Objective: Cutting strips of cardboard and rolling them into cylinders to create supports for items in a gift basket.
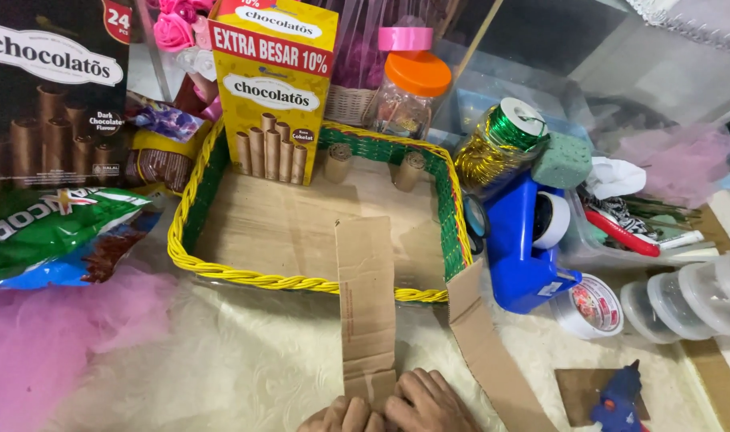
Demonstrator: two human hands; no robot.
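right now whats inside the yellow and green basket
A flat cardboard sheet lines the basket; a yellow snack box and two cardboard tubes stand at the back. A cardboard strip covers part of the front rim.

Only the person's two hands are in view, at the bottom edge of the head camera's picture. The left hand point(341, 416) shows as a row of bare knuckles, cut off by the frame just below them. The right hand point(426, 402) shows more: the back of the hand and four bare fingers with creased knuckle joints. Both hands are uncovered: no glove, ring, or sleeve cuff is visible. Wrists and forearms lie outside the frame.
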